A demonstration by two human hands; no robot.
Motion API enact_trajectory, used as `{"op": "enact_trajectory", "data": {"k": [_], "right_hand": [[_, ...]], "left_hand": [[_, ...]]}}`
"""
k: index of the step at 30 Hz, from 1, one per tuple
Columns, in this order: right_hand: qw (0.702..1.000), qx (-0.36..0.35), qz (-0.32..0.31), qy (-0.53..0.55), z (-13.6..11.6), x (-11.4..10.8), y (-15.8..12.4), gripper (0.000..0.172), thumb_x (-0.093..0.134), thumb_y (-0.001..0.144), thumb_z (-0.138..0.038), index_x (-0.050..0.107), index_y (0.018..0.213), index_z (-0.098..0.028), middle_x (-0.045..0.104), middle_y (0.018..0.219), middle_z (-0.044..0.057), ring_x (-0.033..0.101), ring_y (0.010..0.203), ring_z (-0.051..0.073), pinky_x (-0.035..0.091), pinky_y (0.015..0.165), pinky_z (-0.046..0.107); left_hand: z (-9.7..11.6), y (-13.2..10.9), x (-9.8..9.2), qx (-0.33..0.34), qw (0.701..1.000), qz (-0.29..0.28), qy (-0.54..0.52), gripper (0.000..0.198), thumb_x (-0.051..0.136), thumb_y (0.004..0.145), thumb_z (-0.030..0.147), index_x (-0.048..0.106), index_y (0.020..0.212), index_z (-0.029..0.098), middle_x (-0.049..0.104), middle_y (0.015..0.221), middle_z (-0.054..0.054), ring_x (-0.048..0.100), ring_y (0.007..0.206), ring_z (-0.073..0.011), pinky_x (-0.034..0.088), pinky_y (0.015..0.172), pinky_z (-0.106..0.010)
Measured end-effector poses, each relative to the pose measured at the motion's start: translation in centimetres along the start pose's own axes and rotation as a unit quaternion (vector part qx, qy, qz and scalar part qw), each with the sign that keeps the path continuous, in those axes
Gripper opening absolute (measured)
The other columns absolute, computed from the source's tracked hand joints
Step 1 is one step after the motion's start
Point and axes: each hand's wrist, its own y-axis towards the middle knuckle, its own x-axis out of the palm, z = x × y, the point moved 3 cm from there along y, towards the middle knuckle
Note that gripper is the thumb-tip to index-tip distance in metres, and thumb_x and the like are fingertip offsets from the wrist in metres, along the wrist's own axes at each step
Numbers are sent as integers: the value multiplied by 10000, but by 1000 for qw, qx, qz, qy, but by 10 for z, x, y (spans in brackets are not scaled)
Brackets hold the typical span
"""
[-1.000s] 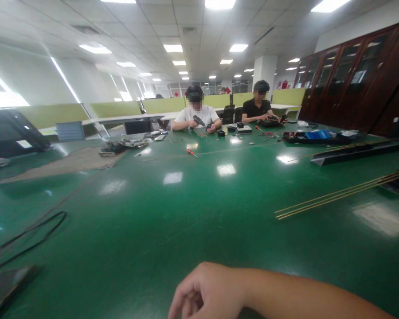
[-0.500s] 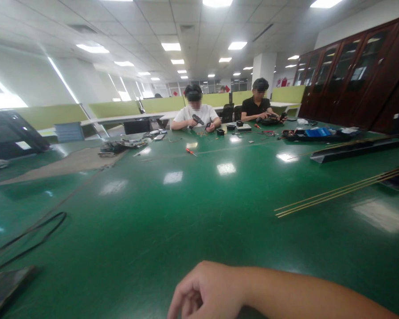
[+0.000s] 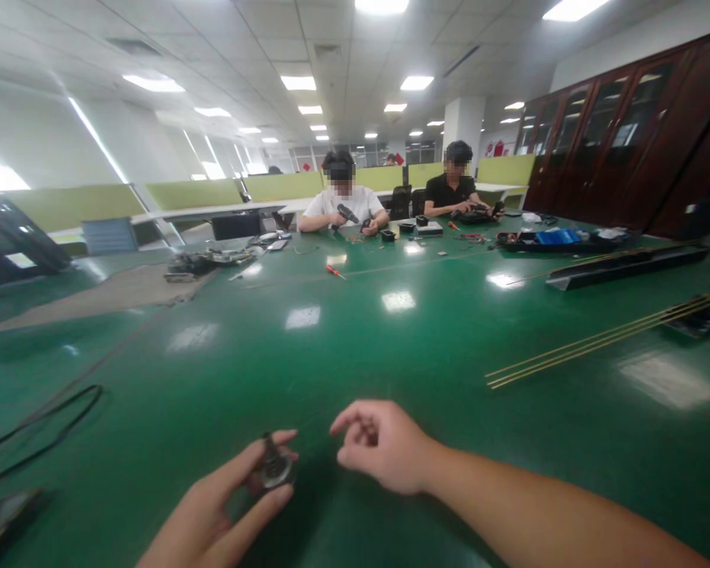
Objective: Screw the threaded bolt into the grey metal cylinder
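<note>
Nearest: L hand point(image 3: 225, 501) has the part point(image 3: 276, 468) – small, round, metal-looking, dark stem up – gripped btwn thumb and fingers; can't tell if it touches the bench point(image 3: 426, 371). R hand point(image 3: 384, 448) is just to the right, apart from it, fingers half-curled, thumb and index parted, nothing visible in them; palm hidden, so can't rule out sth tiny. To handle it well: pinch the round base lightly, leave the stem clear, both wrists low and steady, and if R fingers come in, go square to the stem so it doesn't twist or slip. Near left: slab point(image 3: 3, 517) and cable point(image 3: 65, 430), both well apart from the hands. Right: rods point(image 3: 597, 343), channel point(image 3: 621, 269) beyond. Farther, abt centre: screwdriver point(image 3: 333, 270). Far side: co-worker in white point(image 3: 362, 203) w/ drill point(image 3: 348, 213), co-worker in black point(image 3: 448, 194) to the right
</note>
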Motion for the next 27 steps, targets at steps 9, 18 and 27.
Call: {"op": "enact_trajectory", "data": {"k": [9,18,27], "right_hand": [[990,-33,133,-42,15,-16,13,672,587,689,23,465,1287,-258,576,1063,-13,576,714,94,477,650,239],[989,-18,116,-92,7,-12,7,664,599,689,34,482,1272,-261,601,1058,-13,565,702,82,450,621,213],[989,-14,114,-95,6,-11,3,660,571,694,42,481,1267,-272,606,1036,-27,530,678,79,445,644,215]], "left_hand": [[50,77,39,91,989,-57,-100,416,637,924,355,541,1320,269,687,1133,-42,659,1008,-222,518,922,-332],[31,79,43,78,976,-82,-186,250,660,907,400,659,1101,242,711,1008,-26,665,928,-222,509,838,-297],[23,76,52,55,971,-83,-216,404,657,932,369,502,1296,283,680,1146,-32,650,1068,-223,493,934,-306]]}}
